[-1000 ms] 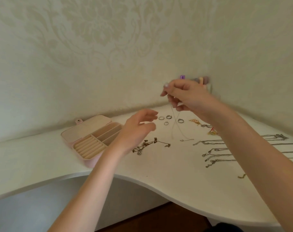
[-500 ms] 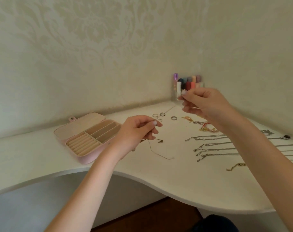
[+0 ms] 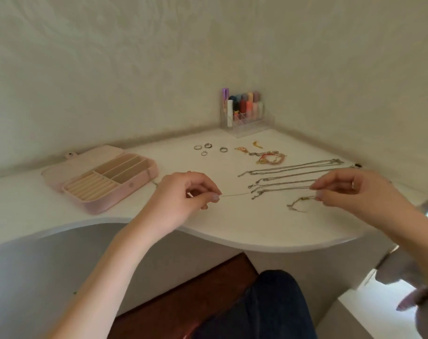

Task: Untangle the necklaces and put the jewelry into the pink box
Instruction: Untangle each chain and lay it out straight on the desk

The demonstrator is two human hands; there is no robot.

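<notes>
Thin chain (image 3: 235, 194) stretched between two pinching grips.
Left hand (image 3: 183, 194) and right hand (image 3: 352, 189) each pinch an end above laid-out necklaces (image 3: 288, 176); open pink box (image 3: 105, 177) sits left, rings (image 3: 208, 149) behind on the bench (image 3: 232, 228).

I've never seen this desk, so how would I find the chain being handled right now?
On the white desk, right of the open pink box, find the two hands. The thin chain stretches between left hand and right hand, unlike the thicker chains lying loose behind.
</notes>
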